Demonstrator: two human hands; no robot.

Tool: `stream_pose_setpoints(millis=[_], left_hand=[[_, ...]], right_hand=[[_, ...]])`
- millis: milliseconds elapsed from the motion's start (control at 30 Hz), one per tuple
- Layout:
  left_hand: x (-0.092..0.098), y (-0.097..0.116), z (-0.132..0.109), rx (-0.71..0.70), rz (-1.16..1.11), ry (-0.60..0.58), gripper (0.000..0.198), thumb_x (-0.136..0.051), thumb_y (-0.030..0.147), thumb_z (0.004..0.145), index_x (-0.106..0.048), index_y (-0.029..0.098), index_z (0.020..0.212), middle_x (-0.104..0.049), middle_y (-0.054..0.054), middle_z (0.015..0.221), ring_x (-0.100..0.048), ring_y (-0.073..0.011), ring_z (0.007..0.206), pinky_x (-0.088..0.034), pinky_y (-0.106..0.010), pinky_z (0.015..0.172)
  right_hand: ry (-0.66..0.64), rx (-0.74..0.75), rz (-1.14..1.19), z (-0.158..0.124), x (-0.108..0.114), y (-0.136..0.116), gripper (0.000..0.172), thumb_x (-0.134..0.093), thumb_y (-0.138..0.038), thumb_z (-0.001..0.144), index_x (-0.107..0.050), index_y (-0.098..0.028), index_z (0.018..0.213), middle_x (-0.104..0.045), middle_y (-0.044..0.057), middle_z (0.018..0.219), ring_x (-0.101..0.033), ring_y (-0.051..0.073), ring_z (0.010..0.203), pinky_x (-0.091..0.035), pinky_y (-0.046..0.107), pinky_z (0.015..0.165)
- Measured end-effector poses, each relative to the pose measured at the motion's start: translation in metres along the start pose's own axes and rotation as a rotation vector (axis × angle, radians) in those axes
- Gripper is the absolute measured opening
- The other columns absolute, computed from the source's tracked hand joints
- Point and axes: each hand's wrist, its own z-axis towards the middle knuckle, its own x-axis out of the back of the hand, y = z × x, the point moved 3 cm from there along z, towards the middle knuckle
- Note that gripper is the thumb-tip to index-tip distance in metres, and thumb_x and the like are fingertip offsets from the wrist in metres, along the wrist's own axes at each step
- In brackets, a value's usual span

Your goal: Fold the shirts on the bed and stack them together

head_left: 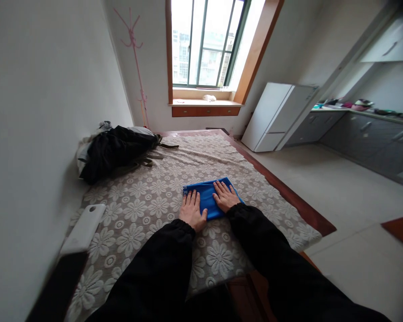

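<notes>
A blue folded piece of fabric (208, 200) lies flat near the front of a table covered with a flower-patterned lace tablecloth (134, 209). White markings show at its left corner. My left hand (192, 211) rests on the left part of the fabric, palm down with fingers stretched out. On the upper right part lies my right hand (226, 197), also flat with fingers spread. Both palms press against the cloth, hiding some of it, and neither hand grips it.
A white phone-shaped object (83, 229) and a dark flat one (58, 286) lie along the table's left side. Behind them a heap of black and light clothing or bags (117, 150) leans by the wall. A white fridge (272, 117) stands beyond the table's right edge.
</notes>
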Motion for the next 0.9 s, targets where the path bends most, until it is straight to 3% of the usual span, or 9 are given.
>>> stream_pose_setpoints(millis=[167, 267, 400, 500, 600, 733, 900], left_hand=[[0.005, -0.007, -0.002, 0.021, -0.016, -0.046, 0.091, -0.046, 0.065, 0.089, -0.028, 0.016, 0.163, -0.022, -0.012, 0.171, -0.011, -0.0323, 0.159, -0.008, -0.053, 0.129], [0.008, -0.011, -0.003, 0.012, -0.027, -0.075, 0.095, -0.043, 0.070, 0.088, -0.027, 0.014, 0.163, -0.019, -0.012, 0.171, -0.008, -0.0333, 0.159, -0.007, -0.055, 0.129], [0.008, -0.012, -0.004, 0.005, -0.045, -0.060, 0.094, -0.044, 0.070, 0.088, -0.027, 0.016, 0.163, -0.020, -0.012, 0.171, -0.007, -0.0342, 0.159, -0.007, -0.057, 0.128], [0.006, -0.012, -0.004, 0.006, -0.047, -0.050, 0.095, -0.046, 0.069, 0.087, -0.027, 0.016, 0.163, -0.020, -0.012, 0.171, -0.007, -0.0344, 0.159, -0.006, -0.056, 0.129], [0.004, -0.013, -0.003, -0.002, -0.044, -0.048, 0.096, -0.048, 0.067, 0.086, -0.028, 0.013, 0.163, -0.021, -0.012, 0.171, -0.008, -0.0343, 0.159, -0.005, -0.056, 0.129], [0.003, -0.014, -0.003, -0.016, -0.052, -0.031, 0.095, -0.050, 0.066, 0.085, -0.030, 0.014, 0.162, -0.024, -0.012, 0.170, -0.010, -0.0347, 0.159, -0.004, -0.058, 0.129], [0.001, -0.014, -0.003, -0.013, -0.069, -0.009, 0.095, -0.050, 0.066, 0.084, -0.029, 0.017, 0.162, -0.026, -0.012, 0.169, -0.010, -0.0355, 0.159, -0.003, -0.059, 0.129]], right_hand=[[-0.001, -0.244, 0.226, 0.003, 0.009, 0.041, 0.067, -0.040, -0.049, 0.101, -0.033, -0.022, 0.161, -0.029, 0.009, 0.169, -0.018, 0.032, 0.158, -0.002, 0.059, 0.128], [-0.004, -0.303, 0.330, -0.004, 0.016, 0.058, 0.075, -0.051, -0.052, 0.096, -0.035, -0.015, 0.159, -0.036, 0.018, 0.164, -0.026, 0.036, 0.155, -0.015, 0.058, 0.127], [0.003, -0.258, 0.578, -0.002, 0.026, 0.059, 0.096, -0.075, -0.053, 0.081, -0.032, -0.022, 0.160, -0.048, 0.018, 0.155, -0.045, 0.036, 0.144, -0.037, 0.052, 0.120], [-0.023, -0.345, 0.758, 0.012, 0.036, 0.058, 0.102, -0.084, -0.052, 0.072, -0.036, -0.022, 0.157, -0.056, 0.018, 0.146, -0.055, 0.035, 0.135, -0.046, 0.049, 0.112], [-0.082, -0.390, 0.832, 0.022, 0.046, 0.059, 0.092, -0.088, -0.053, 0.066, -0.052, -0.021, 0.145, -0.066, 0.017, 0.132, -0.065, 0.033, 0.121, -0.054, 0.046, 0.103], [-0.188, -0.398, 0.810, 0.014, 0.054, 0.063, 0.065, -0.086, -0.060, 0.067, -0.071, -0.018, 0.114, -0.076, 0.014, 0.101, -0.073, 0.030, 0.096, -0.061, 0.041, 0.082], [-0.289, -0.462, 0.679, -0.006, 0.057, 0.075, 0.055, -0.082, -0.071, 0.064, -0.074, -0.018, 0.078, -0.068, 0.005, 0.064, -0.066, 0.022, 0.064, -0.055, 0.033, 0.058]])
